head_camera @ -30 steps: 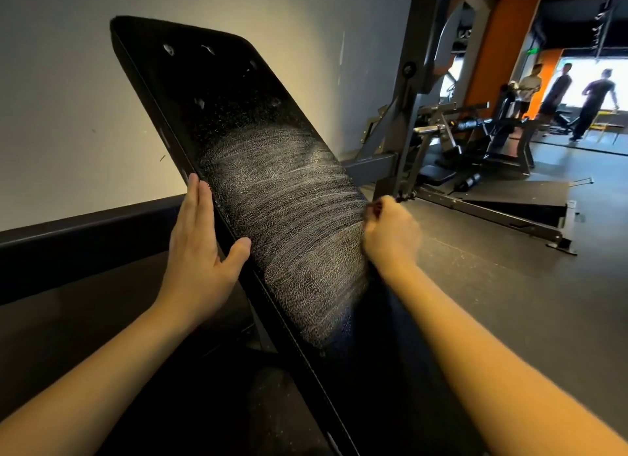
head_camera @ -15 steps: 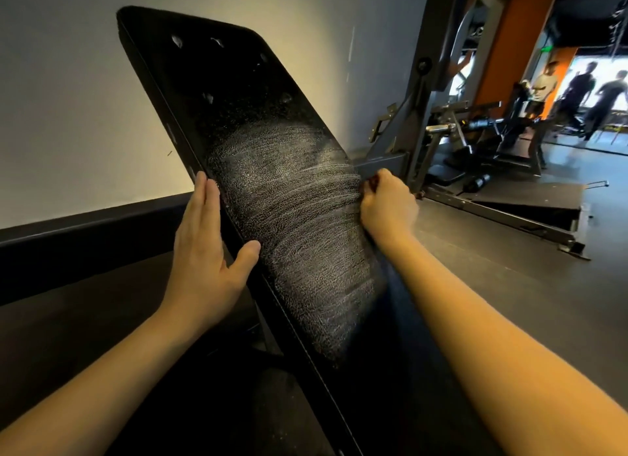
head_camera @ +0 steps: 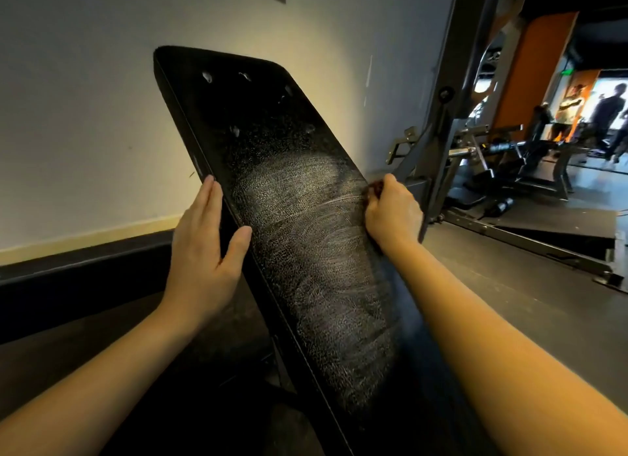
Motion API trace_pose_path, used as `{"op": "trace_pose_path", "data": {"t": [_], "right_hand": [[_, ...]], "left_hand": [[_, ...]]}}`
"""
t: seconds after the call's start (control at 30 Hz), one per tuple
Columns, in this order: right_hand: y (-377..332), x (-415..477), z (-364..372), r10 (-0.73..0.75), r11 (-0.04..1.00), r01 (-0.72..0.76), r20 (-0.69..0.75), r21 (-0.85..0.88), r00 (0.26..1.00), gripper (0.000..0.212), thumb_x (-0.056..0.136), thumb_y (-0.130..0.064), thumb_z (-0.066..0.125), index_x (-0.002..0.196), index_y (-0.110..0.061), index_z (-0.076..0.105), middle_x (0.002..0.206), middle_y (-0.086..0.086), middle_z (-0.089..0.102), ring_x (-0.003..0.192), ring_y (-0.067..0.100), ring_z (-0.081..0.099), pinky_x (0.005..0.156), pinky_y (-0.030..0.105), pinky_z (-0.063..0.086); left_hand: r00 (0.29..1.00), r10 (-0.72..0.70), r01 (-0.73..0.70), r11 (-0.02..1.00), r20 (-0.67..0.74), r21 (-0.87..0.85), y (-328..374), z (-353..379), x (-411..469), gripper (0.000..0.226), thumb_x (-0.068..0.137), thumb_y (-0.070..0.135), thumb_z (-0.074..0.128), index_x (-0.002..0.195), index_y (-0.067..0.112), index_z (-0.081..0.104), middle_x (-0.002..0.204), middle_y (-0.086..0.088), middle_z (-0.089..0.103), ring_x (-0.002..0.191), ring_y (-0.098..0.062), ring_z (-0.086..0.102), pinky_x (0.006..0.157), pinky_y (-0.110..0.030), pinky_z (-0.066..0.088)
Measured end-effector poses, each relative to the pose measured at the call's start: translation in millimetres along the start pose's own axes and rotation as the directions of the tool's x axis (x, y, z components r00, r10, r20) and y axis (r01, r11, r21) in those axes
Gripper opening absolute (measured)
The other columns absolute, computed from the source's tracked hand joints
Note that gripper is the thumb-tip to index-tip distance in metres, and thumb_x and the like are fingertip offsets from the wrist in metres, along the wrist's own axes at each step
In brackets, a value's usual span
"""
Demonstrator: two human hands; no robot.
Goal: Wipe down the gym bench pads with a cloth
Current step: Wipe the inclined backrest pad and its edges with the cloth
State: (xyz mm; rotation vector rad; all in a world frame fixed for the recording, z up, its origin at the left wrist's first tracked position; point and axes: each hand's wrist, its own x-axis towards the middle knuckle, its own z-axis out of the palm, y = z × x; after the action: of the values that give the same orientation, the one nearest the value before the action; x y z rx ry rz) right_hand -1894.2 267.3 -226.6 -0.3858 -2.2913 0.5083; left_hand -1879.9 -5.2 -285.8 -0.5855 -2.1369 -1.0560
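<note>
A black inclined bench pad (head_camera: 272, 143) rises from the lower middle toward the upper left, its centre streaked with pale wipe marks. My left hand (head_camera: 204, 248) lies with straight fingers along the pad's left edge, thumb on the pad face. My right hand (head_camera: 390, 214) is curled at the pad's right edge, bunching a small dark cloth (head_camera: 373, 187) of which only a bit shows above the fingers. The pad's lower end runs out of the frame.
A pale wall (head_camera: 85, 115) with a dark baseboard stands close behind the pad. A grey steel rack upright (head_camera: 441, 122) and its floor rail sit just right of my right hand. Further right are weight machines and people standing by a bright window.
My right hand with the cloth has slid up along the pad's right edge. My left hand keeps its place on the left edge. The camera has tilted, showing more wall above the pad.
</note>
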Motion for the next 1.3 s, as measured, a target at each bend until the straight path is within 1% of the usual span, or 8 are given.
{"op": "trace_pose_path", "data": {"t": [0.1,0.23,0.43,0.6,0.77,0.93,1.07,1.3], "right_hand": [[-74,-18,10,-0.258,0.957,0.250,0.036,0.149,0.965,0.013,0.101,-0.026,0.053,0.109,-0.015,0.056,0.108,0.006,0.066,0.093,0.029,0.064,0.079,0.039,0.051],[-62,-93,-11,-0.737,0.641,0.683,0.032,0.350,0.675,0.019,0.096,-0.027,0.059,0.111,-0.017,0.062,0.102,0.000,0.066,0.089,0.024,0.065,0.071,0.037,0.053],[11,11,3,-0.207,0.977,0.208,0.020,-0.053,0.978,0.020,0.101,-0.031,0.051,0.102,-0.012,0.057,0.102,0.012,0.069,0.092,0.039,0.065,0.072,0.042,0.048],[-89,30,26,-0.295,0.949,0.293,-0.001,0.114,0.956,0.018,0.102,-0.031,0.051,0.111,-0.015,0.053,0.107,0.007,0.063,0.094,0.030,0.063,0.079,0.045,0.053],[-68,-89,-6,-0.761,0.623,0.711,0.043,0.326,0.647,0.021,0.096,-0.030,0.056,0.111,-0.017,0.061,0.101,-0.001,0.065,0.088,0.024,0.064,0.067,0.040,0.053],[9,-6,-2,-0.335,0.941,0.336,0.042,-0.034,0.941,0.018,0.099,-0.032,0.052,0.101,-0.014,0.056,0.098,0.009,0.068,0.087,0.036,0.065,0.073,0.044,0.052],[-48,23,19,-0.237,0.971,0.237,-0.017,0.022,0.971,0.015,0.104,-0.027,0.048,0.108,-0.013,0.051,0.105,0.008,0.061,0.093,0.032,0.062,0.071,0.037,0.040],[-48,-117,-20,-0.839,0.519,0.754,0.068,0.402,0.541,0.018,0.091,-0.017,0.064,0.109,-0.014,0.064,0.095,-0.001,0.060,0.082,0.022,0.061,0.065,0.037,0.051]], "left_hand": [[1.000,-0.008,0.008,1.000,-0.023,0.003,1,0,1,0.080,0.096,0.058,0.038,0.163,0.020,0.018,0.171,0.007,0.012,0.156,-0.005,0.009,0.127,-0.043,0.014],[1.000,0.000,0.000,0.999,-0.004,-0.054,-3,2,3,0.080,0.096,0.056,0.037,0.164,0.023,0.012,0.171,0.007,0.007,0.156,-0.004,0.005,0.128,-0.047,0.012],[0.999,0.013,-0.013,1.000,0.034,-0.022,-3,3,0,0.076,0.095,0.054,0.033,0.163,0.028,0.009,0.169,0.016,0.001,0.155,-0.002,0.001,0.127,-0.049,0.011],[0.999,0.022,-0.021,1.000,0.050,-0.018,-4,-2,3,0.077,0.095,0.059,0.031,0.163,0.032,0.006,0.169,0.018,0.000,0.155,-0.003,0.001,0.127,-0.051,0.012],[0.998,0.009,-0.003,0.997,0.067,-0.080,-7,0,1,0.079,0.094,0.060,0.034,0.163,0.035,0.002,0.169,0.023,-0.006,0.155,-0.001,-0.003,0.127,-0.052,0.012],[0.996,0.008,0.001,0.996,0.092,-0.088,-6,0,1,0.082,0.093,0.058,0.036,0.163,0.034,0.001,0.168,0.024,-0.008,0.155,0.000,-0.004,0.127,-0.049,0.011],[0.992,-0.003,0.014,0.996,0.126,-0.083,-5,-4,1,0.081,0.092,0.061,0.035,0.161,0.039,-0.001,0.167,0.026,-0.009,0.153,0.004,-0.004,0.127,-0.046,0.010],[0.985,-0.069,0.108,0.961,0.158,-0.254,-4,-18,4,0.070,0.094,0.044,0.038,0.161,0.036,0.017,0.167,0.026,0.007,0.151,0.009,0.006,0.126,-0.036,0.011]]}}
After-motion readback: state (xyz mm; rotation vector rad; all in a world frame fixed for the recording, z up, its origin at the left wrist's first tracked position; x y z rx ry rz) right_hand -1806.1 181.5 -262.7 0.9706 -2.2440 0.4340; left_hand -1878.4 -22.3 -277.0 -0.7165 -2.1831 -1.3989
